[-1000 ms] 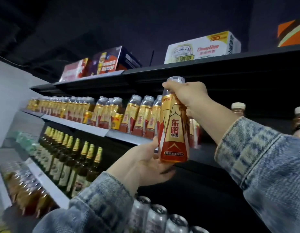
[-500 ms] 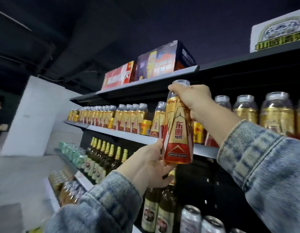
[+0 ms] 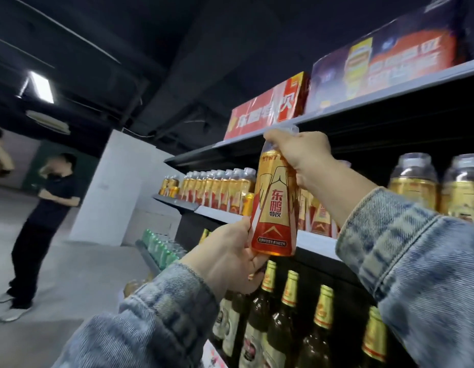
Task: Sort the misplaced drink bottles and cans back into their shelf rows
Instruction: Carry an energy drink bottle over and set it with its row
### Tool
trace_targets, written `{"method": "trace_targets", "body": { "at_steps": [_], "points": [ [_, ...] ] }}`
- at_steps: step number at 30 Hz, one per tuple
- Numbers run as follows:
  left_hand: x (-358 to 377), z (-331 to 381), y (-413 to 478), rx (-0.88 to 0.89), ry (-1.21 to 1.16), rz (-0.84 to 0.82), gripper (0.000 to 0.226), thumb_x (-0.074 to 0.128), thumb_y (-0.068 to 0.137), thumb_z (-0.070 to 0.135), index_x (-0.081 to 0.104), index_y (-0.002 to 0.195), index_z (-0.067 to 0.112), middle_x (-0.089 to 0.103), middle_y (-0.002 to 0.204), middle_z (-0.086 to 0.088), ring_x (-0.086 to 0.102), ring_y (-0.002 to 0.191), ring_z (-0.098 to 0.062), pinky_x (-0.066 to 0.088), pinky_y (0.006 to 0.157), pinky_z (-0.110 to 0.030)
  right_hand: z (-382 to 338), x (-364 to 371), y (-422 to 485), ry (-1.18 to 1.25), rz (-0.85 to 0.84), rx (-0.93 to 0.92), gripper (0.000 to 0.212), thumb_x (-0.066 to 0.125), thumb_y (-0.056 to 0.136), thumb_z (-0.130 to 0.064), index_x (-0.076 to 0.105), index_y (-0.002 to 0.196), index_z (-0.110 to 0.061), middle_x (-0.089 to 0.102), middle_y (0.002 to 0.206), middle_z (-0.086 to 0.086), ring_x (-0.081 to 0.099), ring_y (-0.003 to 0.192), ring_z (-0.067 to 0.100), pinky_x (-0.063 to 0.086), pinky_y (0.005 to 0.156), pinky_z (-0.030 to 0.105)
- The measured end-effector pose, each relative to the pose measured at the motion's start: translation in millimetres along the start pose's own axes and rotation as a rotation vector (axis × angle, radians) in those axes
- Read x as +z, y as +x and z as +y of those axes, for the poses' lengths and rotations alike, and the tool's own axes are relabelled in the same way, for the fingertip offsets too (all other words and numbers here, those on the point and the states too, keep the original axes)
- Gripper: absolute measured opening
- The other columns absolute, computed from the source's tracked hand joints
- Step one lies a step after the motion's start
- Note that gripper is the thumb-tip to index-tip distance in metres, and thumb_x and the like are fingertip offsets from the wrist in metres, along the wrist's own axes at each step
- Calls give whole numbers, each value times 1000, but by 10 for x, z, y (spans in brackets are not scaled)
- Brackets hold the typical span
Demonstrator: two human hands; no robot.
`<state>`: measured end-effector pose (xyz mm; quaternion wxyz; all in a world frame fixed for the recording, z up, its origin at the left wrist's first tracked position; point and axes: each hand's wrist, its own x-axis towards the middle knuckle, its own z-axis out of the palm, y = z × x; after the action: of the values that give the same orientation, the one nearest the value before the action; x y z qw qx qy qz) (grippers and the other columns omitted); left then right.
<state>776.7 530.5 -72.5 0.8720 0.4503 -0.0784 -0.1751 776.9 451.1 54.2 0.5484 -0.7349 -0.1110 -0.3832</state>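
Both hands hold one gold and red drink bottle [image 3: 274, 205], and I see it upright in the air in front of the shelves. My right hand [image 3: 302, 155] is closed around the neck and the top, so the cap is almost fully hidden under the fingers. My left hand [image 3: 228, 258] supports the bottom: the thumb presses on the lower left side of the label, and the fingers are curled under the base. Both sleeves are of blue denim.

Behind the bottle is the middle shelf [image 3: 315, 241], and on it stands a long row of similar gold bottles [image 3: 217, 187] with clear caps. This row continues to the left and far away. On the right of my right arm, on the same shelf, are bigger gold bottles [image 3: 414, 181] with round clear caps. The held bottle does not touch the shelf.

Below this shelf I see dark glass bottles with gold foil necks [image 3: 289, 301], and further left some green bottles [image 3: 161, 245]. On the top shelf lie a red carton [image 3: 265, 107] and a dark printed carton [image 3: 384, 59].

On the left a person in dark clothes [image 3: 44, 221] stands on the grey floor, well apart from the shelves.
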Motion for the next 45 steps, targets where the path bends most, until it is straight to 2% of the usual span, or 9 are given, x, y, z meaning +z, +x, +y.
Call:
{"method": "trace_targets", "body": {
  "at_steps": [6, 11, 15, 24, 33, 36, 40, 43, 45],
  "points": [
    [-734, 565, 776, -7, -3, 12, 43, 44, 88, 55, 62, 75, 18, 71, 71, 1, 60, 80, -14, 30, 84, -39, 391, 1044, 614, -12, -9, -19, 53, 77, 67, -33, 62, 110, -5, 69, 87, 8, 70, 69, 22, 60, 62, 33],
    [-1493, 1053, 1370, -26, 63, -10, 35, 48, 89, 51, 58, 74, 20, 68, 61, 2, 58, 69, -12, 32, 76, -35, 766, 1980, 1016, -13, 27, 2, 51, 78, 66, -32, 61, 107, -5, 67, 83, 8, 69, 70, 23, 61, 70, 39],
    [-2148, 1541, 1916, -47, 105, -13, 42, 47, 90, 52, 59, 67, 19, 67, 59, 2, 58, 68, -12, 33, 77, -36, 1029, 2756, 1358, -30, 76, 11, 46, 77, 68, -32, 61, 102, -6, 62, 75, 3, 65, 65, 18, 56, 61, 29],
    [-3222, 2546, 3120, -85, 138, -64, 33, 49, 88, 47, 57, 70, 21, 67, 65, 5, 58, 68, -9, 32, 85, -35, 1503, 4241, 2273, -73, 110, 43, 38, 77, 69, -33, 50, 88, -12, 65, 86, 7, 68, 75, 22, 59, 74, 39],
    [-4372, 3229, 4687, -58, 136, -72, 31, 53, 86, 45, 59, 69, 20, 69, 74, 5, 61, 70, -10, 32, 87, -36, 2491, 5644, 3289, -114, 101, 10, 41, 74, 76, -37, 42, 89, -15, 59, 83, 4, 63, 71, 17, 53, 59, 29],
    [-4640, 3510, 5255, -57, 135, -89, 33, 52, 87, 46, 60, 69, 20, 69, 69, 5, 61, 70, -9, 31, 90, -36, 2780, 6042, 3747, -129, 108, 2, 40, 72, 77, -36, 36, 74, -17, 56, 76, 3, 58, 66, 14, 50, 56, 26],
    [-4950, 3915, 5914, -62, 144, -94, 32, 50, 89, 45, 60, 71, 21, 69, 69, 5, 62, 68, -9, 32, 88, -37, 3077, 6560, 4317, -140, 149, -11, 49, 73, 75, -41, 40, 100, -15, 55, 82, 4, 61, 75, 18, 54, 65, 30],
    [-5180, 4175, 6347, -65, 150, -116, 30, 50, 88, 45, 62, 72, 22, 68, 66, 5, 61, 68, -9, 32, 89, -37, 3275, 6942, 4653, -168, 166, -29, 53, 70, 79, -41, 41, 115, -16, 56, 84, 1, 57, 68, 11, 44, 50, 17],
    [-5347, 4312, 6627, -78, 155, -147, 29, 51, 88, 47, 64, 78, 23, 69, 67, 4, 62, 66, -9, 33, 88, -37, 3430, 7155, 4860, -190, 205, -34, 55, 69, 79, -41, 42, 119, -15, 57, 87, 2, 57, 70, 12, 43, 50, 17]
  ]
}}
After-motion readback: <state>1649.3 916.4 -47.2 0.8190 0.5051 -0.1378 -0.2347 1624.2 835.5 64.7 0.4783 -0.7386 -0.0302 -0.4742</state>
